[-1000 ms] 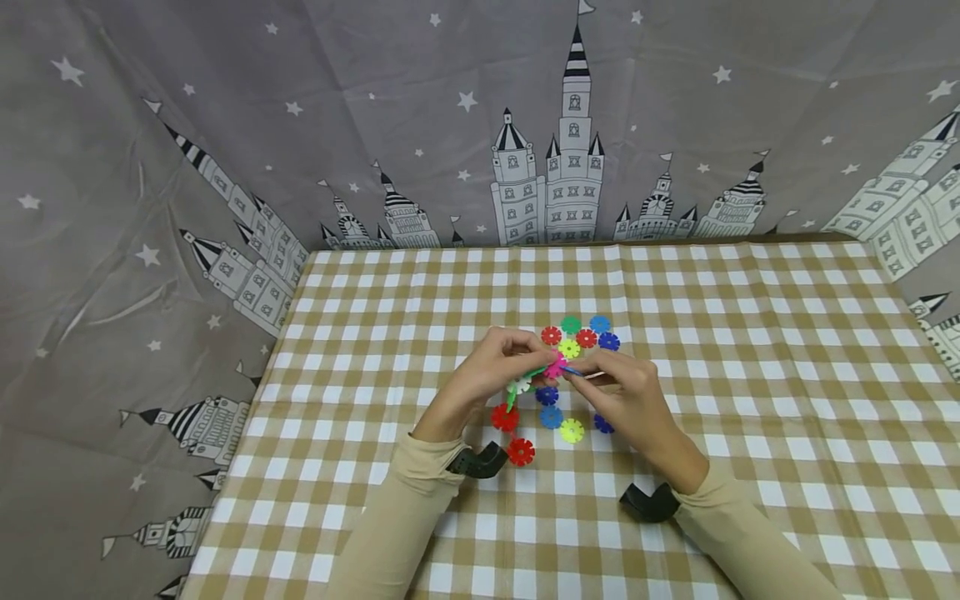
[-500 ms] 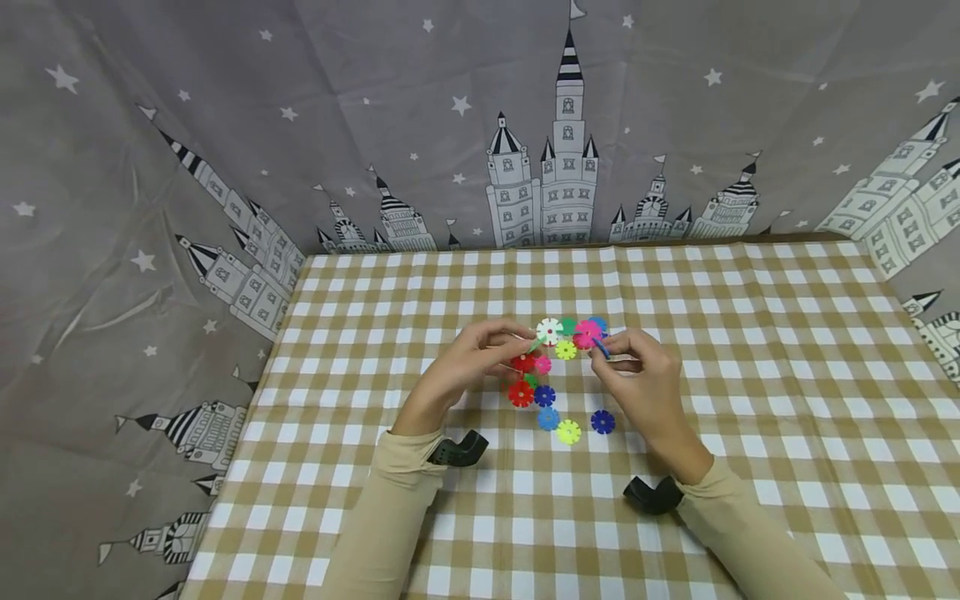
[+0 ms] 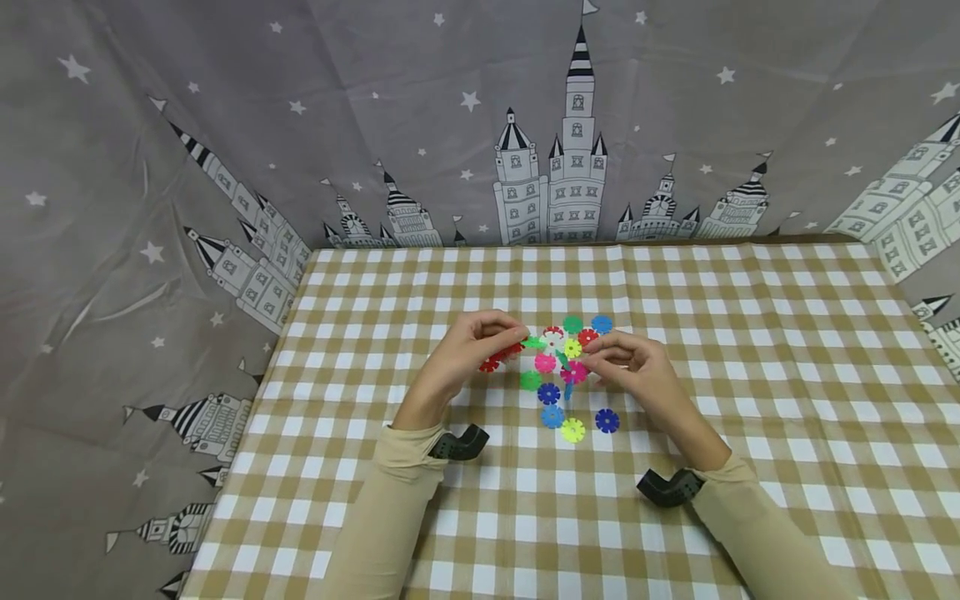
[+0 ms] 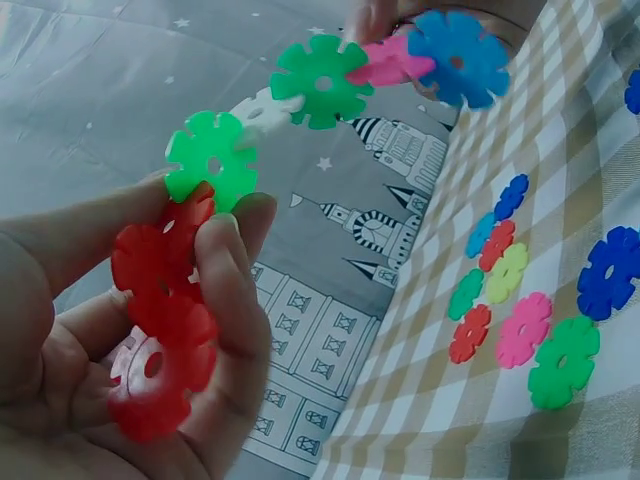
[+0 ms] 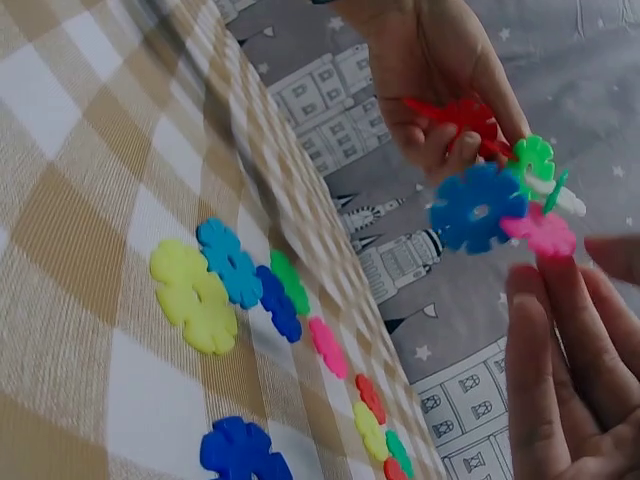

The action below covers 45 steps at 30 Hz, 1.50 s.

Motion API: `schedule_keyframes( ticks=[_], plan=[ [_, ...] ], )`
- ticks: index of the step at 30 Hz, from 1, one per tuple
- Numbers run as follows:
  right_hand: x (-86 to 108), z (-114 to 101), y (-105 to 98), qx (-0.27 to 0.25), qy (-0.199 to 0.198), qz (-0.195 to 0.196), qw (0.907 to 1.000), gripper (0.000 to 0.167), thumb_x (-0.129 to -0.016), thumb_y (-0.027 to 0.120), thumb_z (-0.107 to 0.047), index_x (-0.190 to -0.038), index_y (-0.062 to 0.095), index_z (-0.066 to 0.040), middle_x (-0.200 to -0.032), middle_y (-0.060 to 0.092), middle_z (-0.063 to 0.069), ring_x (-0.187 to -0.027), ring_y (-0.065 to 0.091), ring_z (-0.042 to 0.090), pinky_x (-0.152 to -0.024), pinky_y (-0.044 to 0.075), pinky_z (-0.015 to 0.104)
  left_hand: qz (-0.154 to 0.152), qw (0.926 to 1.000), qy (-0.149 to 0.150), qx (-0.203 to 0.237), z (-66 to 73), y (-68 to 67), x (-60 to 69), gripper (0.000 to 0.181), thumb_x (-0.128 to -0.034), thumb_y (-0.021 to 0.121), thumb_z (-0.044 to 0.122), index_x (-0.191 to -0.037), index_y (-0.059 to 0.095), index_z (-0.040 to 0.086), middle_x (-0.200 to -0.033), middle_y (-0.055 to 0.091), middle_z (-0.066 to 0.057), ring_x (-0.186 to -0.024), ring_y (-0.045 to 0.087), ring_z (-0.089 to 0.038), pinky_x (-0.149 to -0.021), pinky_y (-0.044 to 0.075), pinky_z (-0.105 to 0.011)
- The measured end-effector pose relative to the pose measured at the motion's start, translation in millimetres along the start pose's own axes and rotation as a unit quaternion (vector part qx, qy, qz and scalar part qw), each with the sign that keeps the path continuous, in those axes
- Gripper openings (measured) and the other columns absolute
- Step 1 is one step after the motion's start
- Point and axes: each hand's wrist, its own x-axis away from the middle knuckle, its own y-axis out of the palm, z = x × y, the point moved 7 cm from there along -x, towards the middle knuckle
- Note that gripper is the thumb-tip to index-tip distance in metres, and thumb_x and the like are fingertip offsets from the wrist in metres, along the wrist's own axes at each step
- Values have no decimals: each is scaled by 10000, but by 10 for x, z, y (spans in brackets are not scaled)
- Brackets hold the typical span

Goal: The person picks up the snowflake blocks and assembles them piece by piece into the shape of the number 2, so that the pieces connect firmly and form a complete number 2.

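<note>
Notched discs point(image 3: 573, 430), some apparently touching, lie on the checked cloth point(image 3: 750, 417).

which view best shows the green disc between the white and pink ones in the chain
The left wrist view: the green disc shows nearly face-on, its centre hole and notched rim visible. The head view shows it as a thin slanted sliver; the right wrist view catches it nearly edge-on, small, by the pink disc.

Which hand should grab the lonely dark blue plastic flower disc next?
Probably the right hand: it is nearer that dark blue disc, while the left hand holds red plastic flower discs.
</note>
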Motion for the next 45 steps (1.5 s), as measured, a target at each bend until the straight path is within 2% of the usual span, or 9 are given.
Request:
schedule_keyframes(
  ticks=[6,12,17,24,27,31,35,39,45],
  plan=[
    [-14,54,5,252,202,-207,9993,196,-977,719,-129,-1110,730,14,-984,794,-78,-853,773,262,-674,633,342,-4,9995,-159,278,-28,21,-25,197,-1021,653,138,-1102,698,-36,-850,760,-58,-706,718,-137,-656,596,-264],
    [-20,68,-56,250,263,84,9993,225,-976,728,-165,-1104,751,19,-978,795,-85,-760,756,186,-667,632,316,71,9993,-350,-104,-67,6,-39,441,-1095,499,379,-1216,703,6,-1180,715,-227,-835,714,-203,-777,595,-299],
    [-22,84,-82,238,338,96,9991,249,-974,731,-162,-1116,743,41,-965,794,-102,-753,758,251,-677,634,325,148,9966,-581,-562,-87,-17,-25,653,-1098,313,561,-1306,695,73,-1351,664,-166,-951,637,-214,-858,537,-287],
    [-20,89,-76,279,451,12,9986,256,-966,743,-174,-1122,743,29,-966,796,-90,-819,777,280,-688,635,316,148,9947,-834,-586,-89,-21,-8,638,-1090,305,581,-1320,692,129,-1254,698,-117,-970,646,-228,-828,544,-295],
    [-11,75,-56,349,463,-176,9982,249,-967,737,-152,-1134,740,32,-957,791,-91,-814,773,248,-697,636,315,-76,9946,-802,-650,-89,15,-16,571,-1096,365,524,-1356,656,107,-1259,719,-125,-1066,694,-260,-899,580,-351],
    [-1,28,13,350,322,-654,9967,231,-974,708,-85,-1148,728,65,-966,778,-101,-791,751,164,-695,637,326,-676,9934,-535,-750,-88,142,-22,486,-1085,482,414,-1367,620,43,-1292,717,-160,-1166,705,-302,-982,575,-428],
    [7,-26,83,238,73,-1008,9946,196,-981,690,-57,-1117,732,78,-993,778,-98,-792,755,166,-680,641,367,-1282,9867,-181,-979,-72,345,-8,386,-1045,593,344,-1253,690,33,-1228,736,-125,-1083,687,-209,-951,571,-381],
    [14,-61,107,243,-40,-982,9949,154,-981,690,-54,-1077,750,51,-989,782,-98,-742,755,177,-652,638,377,-1737,9810,119,-851,-66,552,13,247,-1026,651,251,-1084,740,27,-1064,741,-120,-898,721,-199,-865,611,-393],
    [7,-59,62,482,38,-444,9978,193,-1004,679,-119,-1097,744,37,-932,765,-95,-708,722,131,-652,630,321,-1541,9867,104,-500,-114,636,13,171,-999,697,198,-1006,758,38,-997,731,-149,-753,696,-175,-733,595,-300]
  ],
)
